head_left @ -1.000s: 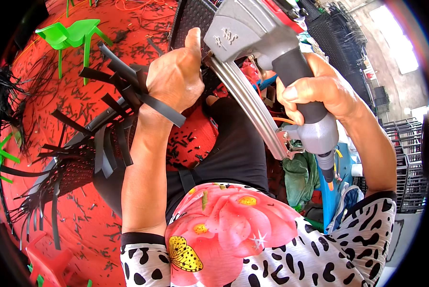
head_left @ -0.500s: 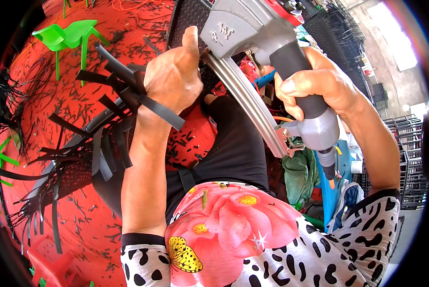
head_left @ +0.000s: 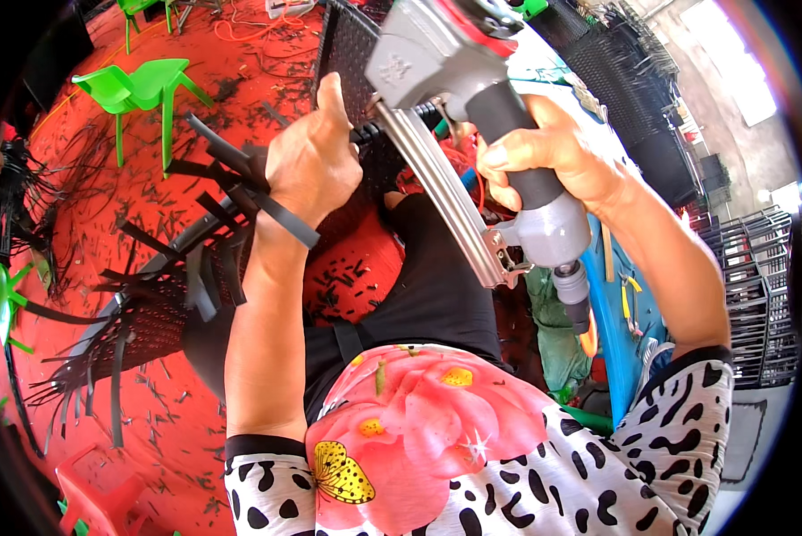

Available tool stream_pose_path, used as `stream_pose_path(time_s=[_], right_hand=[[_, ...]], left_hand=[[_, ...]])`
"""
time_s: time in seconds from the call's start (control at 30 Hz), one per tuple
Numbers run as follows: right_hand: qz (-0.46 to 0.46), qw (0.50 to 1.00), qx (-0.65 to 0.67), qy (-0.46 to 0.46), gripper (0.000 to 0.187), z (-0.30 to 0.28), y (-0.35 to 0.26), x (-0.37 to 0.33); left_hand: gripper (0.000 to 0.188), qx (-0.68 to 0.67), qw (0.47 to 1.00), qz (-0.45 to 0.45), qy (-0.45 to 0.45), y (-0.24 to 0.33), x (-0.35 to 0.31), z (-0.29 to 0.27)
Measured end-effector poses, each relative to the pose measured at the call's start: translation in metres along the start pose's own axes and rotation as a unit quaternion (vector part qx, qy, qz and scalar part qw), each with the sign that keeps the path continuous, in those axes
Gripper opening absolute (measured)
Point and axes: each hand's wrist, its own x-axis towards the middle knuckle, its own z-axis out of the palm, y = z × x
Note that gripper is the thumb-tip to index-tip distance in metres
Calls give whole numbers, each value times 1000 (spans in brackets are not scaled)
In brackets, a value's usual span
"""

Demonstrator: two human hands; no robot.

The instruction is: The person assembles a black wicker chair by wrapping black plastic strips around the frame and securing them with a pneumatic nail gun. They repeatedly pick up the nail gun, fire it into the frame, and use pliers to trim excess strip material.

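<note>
My right hand (head_left: 566, 156) is wrapped round the black grip of a grey pneumatic nail gun (head_left: 548, 228) with a long metal magazine. Its nose end is near my left hand (head_left: 310, 165), close to the dark woven panel at the top; whether it touches is hard to tell. The left hand is closed, thumb raised, round the edge of a black woven wicker piece (head_left: 151, 326). Loose flat black strips (head_left: 206, 277) stick out from it beside my wrist. The wicker runs over my lap toward the lower left. What lies under my left fingers is hidden.
A green plastic chair (head_left: 146, 89) stands on the red floor (head_left: 164, 415) among scattered black offcuts. A red chair (head_left: 101, 487) is at the lower left. To my right are a blue surface (head_left: 620, 357) holding yellow-handled pliers (head_left: 631, 304), and stacked black metal frames (head_left: 754, 304).
The nail gun and my right hand have shifted left in the picture, and my left hand slightly left too. Both grips are unchanged. The pliers on the right have come into clearer view.
</note>
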Motion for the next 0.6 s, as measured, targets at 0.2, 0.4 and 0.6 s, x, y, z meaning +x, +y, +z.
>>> stream_pose_path(time_s=[0.2, 0.4, 0.6], right_hand=[[-25, 987, 94, 131, 32, -43, 18, -14], [-15, 969, 48, 243, 63, -144, 99, 18], [211, 810, -386, 387, 94, -237, 213, 75]], left_hand=[[75, -25, 999, 20, 3, 5, 0, -9], [73, -22, 999, -24, -35, 11, 9, -16], [72, -24, 998, -28, -50, 19, 18, -15]])
